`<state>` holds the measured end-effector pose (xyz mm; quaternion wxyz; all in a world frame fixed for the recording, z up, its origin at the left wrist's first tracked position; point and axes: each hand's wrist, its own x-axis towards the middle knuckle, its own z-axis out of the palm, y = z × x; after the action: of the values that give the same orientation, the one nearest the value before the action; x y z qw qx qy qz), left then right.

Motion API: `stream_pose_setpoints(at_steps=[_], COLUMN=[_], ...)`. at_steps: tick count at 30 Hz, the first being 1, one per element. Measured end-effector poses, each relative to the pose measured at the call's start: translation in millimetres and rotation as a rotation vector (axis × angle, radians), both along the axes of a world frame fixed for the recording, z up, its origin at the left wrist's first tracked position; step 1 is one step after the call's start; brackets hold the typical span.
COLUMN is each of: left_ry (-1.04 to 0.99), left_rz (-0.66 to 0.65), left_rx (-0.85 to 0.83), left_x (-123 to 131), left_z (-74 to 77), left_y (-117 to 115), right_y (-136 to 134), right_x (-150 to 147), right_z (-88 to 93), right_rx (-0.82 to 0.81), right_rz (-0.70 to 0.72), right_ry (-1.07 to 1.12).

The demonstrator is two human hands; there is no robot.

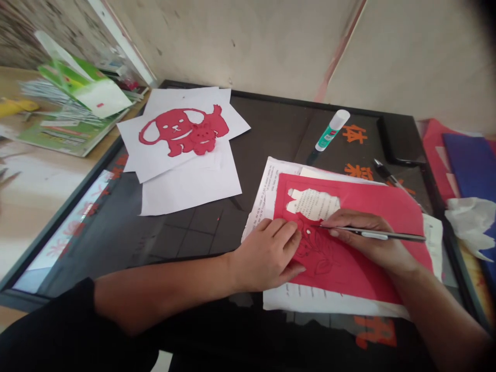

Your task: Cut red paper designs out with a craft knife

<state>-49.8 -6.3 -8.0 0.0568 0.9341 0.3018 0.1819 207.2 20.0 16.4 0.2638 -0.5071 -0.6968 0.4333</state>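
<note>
A sheet of red paper [372,206] with a pencilled leaf drawing and a cut-out hole lies on printed white sheets [267,196]. My right hand [372,237] grips a slim silver craft knife [403,237], its tip on the red paper just below the hole. Against the left part of the red paper rests my left hand [269,253], fingers bent and pressing down, thumb apart. Newsprint shows through the hole. A few small openings sit in the drawing beside the knife tip.
Red animal paper cut-outs [176,129] lie on white sheets [189,191] at the back left. A glue stick [332,130] stands behind the red paper. To the right are a pen [387,173], a black case [401,139] and a crumpled tissue [470,222]. Books [73,134] lie far left.
</note>
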Motion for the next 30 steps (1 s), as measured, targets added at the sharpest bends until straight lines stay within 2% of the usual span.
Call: stream_pose_setpoints(at_steps=[23, 30], left_ry=[0.039, 0.030], left_rz=[0.002, -0.054], left_rx=[-0.019, 0.007], left_x=[0.7, -0.4], left_z=[-0.2, 1.6], left_y=[1.5, 2.3], right_y=[3.3, 3.4], right_x=[0.5, 2.6], right_z=[-3.4, -4.8], right_rx=[-0.085, -0.098], right_rz=[0.084, 0.082], right_ry=[0.026, 0.018])
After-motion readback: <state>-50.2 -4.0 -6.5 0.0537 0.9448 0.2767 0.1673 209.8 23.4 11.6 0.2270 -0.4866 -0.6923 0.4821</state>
